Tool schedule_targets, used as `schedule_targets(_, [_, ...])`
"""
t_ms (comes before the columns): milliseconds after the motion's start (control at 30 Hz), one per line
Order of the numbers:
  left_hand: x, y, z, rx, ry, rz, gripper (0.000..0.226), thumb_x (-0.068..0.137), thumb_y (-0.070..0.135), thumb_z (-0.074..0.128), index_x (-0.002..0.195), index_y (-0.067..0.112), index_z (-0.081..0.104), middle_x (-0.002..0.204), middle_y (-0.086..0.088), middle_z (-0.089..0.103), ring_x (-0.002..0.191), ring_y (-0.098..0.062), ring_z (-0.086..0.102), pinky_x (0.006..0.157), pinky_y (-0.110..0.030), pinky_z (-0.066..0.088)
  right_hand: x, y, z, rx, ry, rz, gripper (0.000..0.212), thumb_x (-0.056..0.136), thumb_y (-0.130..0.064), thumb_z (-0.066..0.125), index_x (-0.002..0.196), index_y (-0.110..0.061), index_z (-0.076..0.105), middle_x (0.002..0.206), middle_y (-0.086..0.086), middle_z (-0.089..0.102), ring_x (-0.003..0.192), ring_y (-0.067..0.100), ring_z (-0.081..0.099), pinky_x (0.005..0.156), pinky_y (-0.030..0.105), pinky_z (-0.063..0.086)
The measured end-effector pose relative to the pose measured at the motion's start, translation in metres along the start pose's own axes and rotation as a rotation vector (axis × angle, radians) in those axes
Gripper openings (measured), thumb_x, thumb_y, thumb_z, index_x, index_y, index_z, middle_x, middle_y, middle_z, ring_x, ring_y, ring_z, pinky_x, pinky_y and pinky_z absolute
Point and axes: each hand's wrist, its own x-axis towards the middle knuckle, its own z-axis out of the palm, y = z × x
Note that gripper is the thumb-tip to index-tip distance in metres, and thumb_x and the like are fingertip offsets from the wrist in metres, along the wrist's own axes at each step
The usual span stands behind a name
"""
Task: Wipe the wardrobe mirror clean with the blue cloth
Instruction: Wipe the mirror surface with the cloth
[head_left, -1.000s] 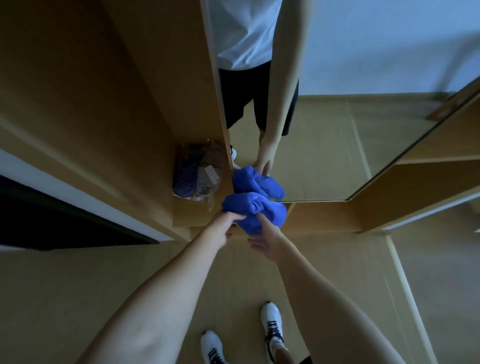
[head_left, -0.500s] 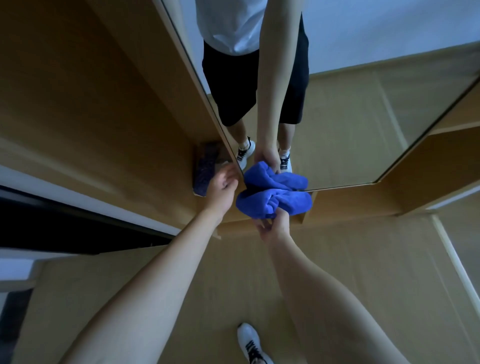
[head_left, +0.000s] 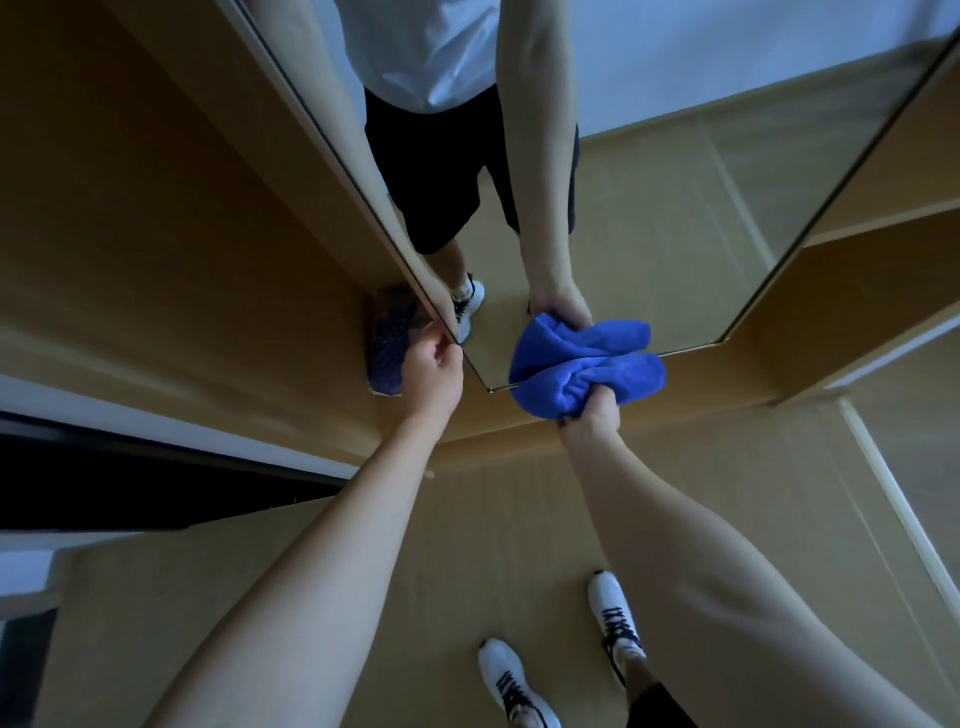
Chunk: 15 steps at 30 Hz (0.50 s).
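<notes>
The right hand (head_left: 592, 415) grips a bunched, bright blue terry cloth (head_left: 587, 376), fingers curled into its folds, and presses it against the bottom edge of the tall wardrobe mirror (head_left: 649, 218). The left hand (head_left: 434, 371) curls its fingers round the mirror's lower left corner. Just left of that corner, a dark blue speckled package (head_left: 387, 353) sits on the tan wooden wardrobe shelf (head_left: 519, 421). Below the mirror, two white lace-up trainers (head_left: 615, 621) stand on the light wooden floor (head_left: 493, 535).
</notes>
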Motion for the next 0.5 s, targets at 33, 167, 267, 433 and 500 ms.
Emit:
schedule_targets(33, [-0.001, 0.001, 0.0, 0.005, 0.006, -0.004, 0.025, 0.094, 0.008, 0.044, 0.098, 0.024, 0.062, 0.087, -0.001, 0.063, 0.086, -0.023, 0.061, 0.08, -0.035, 0.05, -0.001, 0.004, 0.002, -0.036, -0.026, 0.041, 0.035, 0.085, -0.02, 0.061, 0.12, -0.019, 0.062, 0.106, 0.005, 0.074, 0.092, 0.026, 0.072, 0.077, 0.04, 0.06])
schedule_targets(167, [-0.007, 0.004, 0.002, -0.005, 0.027, -0.02, 0.025, 0.093, 0.007, 0.043, 0.096, 0.025, 0.061, 0.094, -0.003, 0.066, 0.093, -0.026, 0.066, 0.087, -0.042, 0.055, -0.013, 0.044, 0.013, -0.149, -0.102, 0.174, 0.037, 0.088, -0.019, 0.059, 0.126, -0.019, 0.058, 0.113, 0.006, 0.071, 0.1, 0.027, 0.069, 0.084, 0.043, 0.058])
schedule_targets(267, [-0.009, 0.005, 0.003, -0.008, 0.043, -0.027, 0.026, 0.092, 0.007, 0.043, 0.093, 0.026, 0.061, 0.096, -0.005, 0.069, 0.095, -0.026, 0.067, 0.089, -0.045, 0.056, -0.021, 0.06, 0.025, -0.162, -0.142, 0.216, 0.041, 0.089, -0.018, 0.058, 0.129, -0.02, 0.057, 0.118, 0.006, 0.069, 0.104, 0.027, 0.067, 0.081, 0.041, 0.058])
schedule_targets(433, [-0.009, 0.004, 0.008, -0.026, 0.086, -0.051, 0.03, 0.093, 0.007, 0.043, 0.111, 0.013, 0.067, 0.102, -0.009, 0.069, 0.097, -0.03, 0.067, 0.092, -0.047, 0.054, -0.024, 0.03, 0.014, -0.178, -0.091, 0.09, 0.04, 0.085, -0.008, 0.064, 0.122, -0.021, 0.061, 0.111, 0.007, 0.071, 0.1, 0.028, 0.069, 0.088, 0.046, 0.057])
schedule_targets(500, [-0.011, 0.002, 0.011, -0.021, 0.098, -0.048, 0.031, 0.094, 0.008, 0.043, 0.115, 0.012, 0.066, 0.103, -0.01, 0.069, 0.096, -0.03, 0.066, 0.09, -0.045, 0.054, -0.02, 0.012, 0.004, -0.124, -0.067, 0.008, 0.038, 0.082, -0.004, 0.066, 0.115, -0.024, 0.065, 0.108, 0.007, 0.073, 0.096, 0.026, 0.071, 0.088, 0.045, 0.058])
